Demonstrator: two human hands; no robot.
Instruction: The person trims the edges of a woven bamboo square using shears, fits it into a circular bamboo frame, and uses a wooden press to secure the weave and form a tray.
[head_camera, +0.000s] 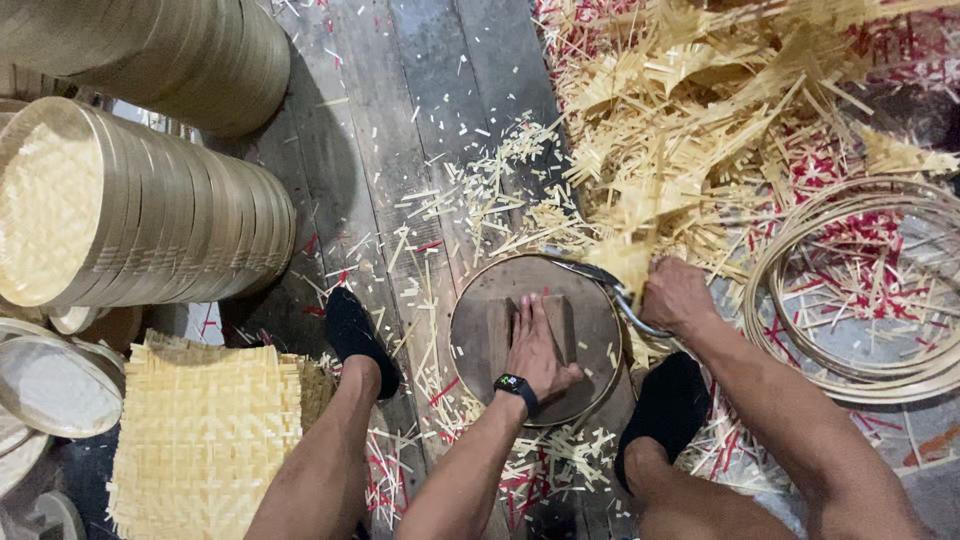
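Observation:
My left hand (538, 345) lies flat on a wooden block (500, 325) that sits on top of a round woven bamboo tray (478, 300) on the floor, pressing it down. A black watch is on that wrist. My right hand (675, 293) is closed around the handles of metal shears (612, 283), whose blades reach along the tray's upper right rim. Pale bamboo strip ends stick out past the rim there. My two feet in black socks rest on either side of the tray.
Stacks of finished round bamboo trays (120, 210) lie on their side at the left. A pile of flat woven bamboo mats (205, 430) sits lower left. Bamboo offcuts and red scraps (700, 130) litter the plank floor. Coiled bamboo hoops (860, 290) lie at the right.

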